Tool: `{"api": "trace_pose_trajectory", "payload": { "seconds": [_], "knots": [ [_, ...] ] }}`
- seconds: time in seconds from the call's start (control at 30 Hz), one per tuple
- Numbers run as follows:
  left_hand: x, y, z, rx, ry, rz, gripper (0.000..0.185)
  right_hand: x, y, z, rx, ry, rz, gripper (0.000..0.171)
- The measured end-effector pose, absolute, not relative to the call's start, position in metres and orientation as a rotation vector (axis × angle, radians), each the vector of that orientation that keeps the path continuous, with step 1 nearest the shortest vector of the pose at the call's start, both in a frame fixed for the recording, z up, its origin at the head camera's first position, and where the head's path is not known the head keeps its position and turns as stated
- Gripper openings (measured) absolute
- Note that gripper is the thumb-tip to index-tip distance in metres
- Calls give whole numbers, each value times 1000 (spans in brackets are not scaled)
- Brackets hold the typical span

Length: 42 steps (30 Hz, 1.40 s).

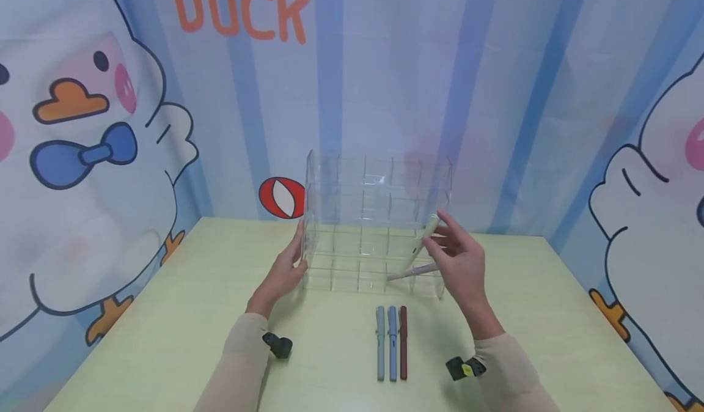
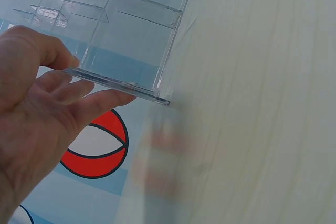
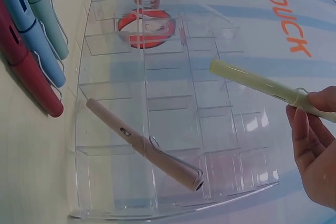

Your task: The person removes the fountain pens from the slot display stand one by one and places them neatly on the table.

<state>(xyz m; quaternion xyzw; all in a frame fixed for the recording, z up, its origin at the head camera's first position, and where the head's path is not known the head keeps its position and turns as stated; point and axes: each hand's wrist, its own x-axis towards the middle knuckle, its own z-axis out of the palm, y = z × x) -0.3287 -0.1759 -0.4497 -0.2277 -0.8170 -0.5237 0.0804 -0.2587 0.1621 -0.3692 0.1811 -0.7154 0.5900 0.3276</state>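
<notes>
Head view: a clear organizer [image 1: 376, 216] stands on the table [image 1: 165, 314]. The left hand [image 1: 283, 271], fingers straight, braces its left wall. The right hand [image 1: 459, 259] pinches a pale green pen [image 1: 428, 233] at the organizer's right front, tip angled down-left into a compartment. A pink pen [image 1: 412, 271] already rests in a low slot; three pens [image 1: 392, 342] lie nearer the person.

Left wrist view: flat fingers [image 2: 84, 95] touch the wall's edge.

Right wrist view: fingertips [image 3: 315, 114] grip the green pen's rear end.

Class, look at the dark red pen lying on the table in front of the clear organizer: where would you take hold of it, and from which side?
Grip the dark red pen at mid-barrel, from above and its right side. It lies flat, and the blue pen sits close on its left, so only the top and right are free.
</notes>
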Motion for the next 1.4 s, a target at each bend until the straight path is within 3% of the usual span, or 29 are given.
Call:
{"api": "trace_pose_trajectory", "payload": {
  "seconds": [1.4],
  "knots": [
    [-339,-179,-459,-653,-2493,-1596,85,-239,197,-369,196,-2150,1715,49]
  ]
}}
